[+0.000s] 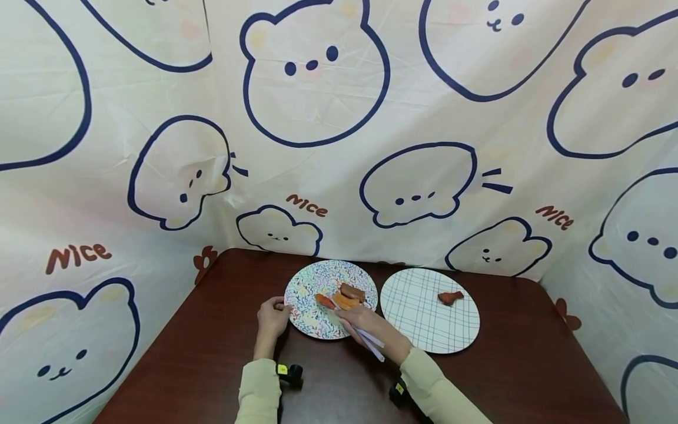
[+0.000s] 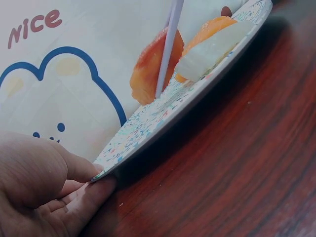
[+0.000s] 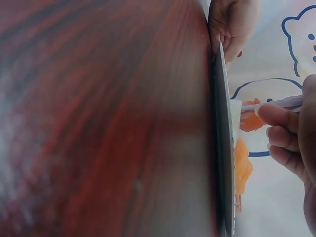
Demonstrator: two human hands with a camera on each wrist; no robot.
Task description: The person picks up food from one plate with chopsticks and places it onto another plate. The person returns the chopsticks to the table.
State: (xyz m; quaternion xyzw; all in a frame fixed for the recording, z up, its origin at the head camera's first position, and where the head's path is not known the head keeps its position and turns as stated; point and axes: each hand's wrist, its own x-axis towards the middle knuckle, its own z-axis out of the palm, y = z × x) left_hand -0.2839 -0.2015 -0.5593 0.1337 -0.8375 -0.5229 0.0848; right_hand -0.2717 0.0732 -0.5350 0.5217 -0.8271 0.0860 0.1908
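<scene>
My left hand (image 1: 272, 321) pinches the left rim of a round plate (image 1: 313, 278) with multicoloured squiggles, thumb on top and fingers beneath. In my right hand (image 1: 378, 328) is a pair of pale lilac chopsticks (image 1: 371, 343), slanting down over this plate. Their tips are at a red-orange food piece (image 1: 324, 301), which stands tilted beside a chopstick in the left wrist view. Close by lie an orange piece (image 1: 346, 301) and a brown block-like piece (image 1: 352, 292). A whitish piece (image 2: 210, 52) lies against the orange one in the left wrist view.
To the right stands a white plate with a blue grid (image 1: 413, 321), bearing a reddish-brown, drumstick-shaped piece (image 1: 450, 298). Both plates are on a dark brown table (image 1: 328, 383). A cartoon-printed cloth (image 1: 339, 171) hangs behind and at the sides.
</scene>
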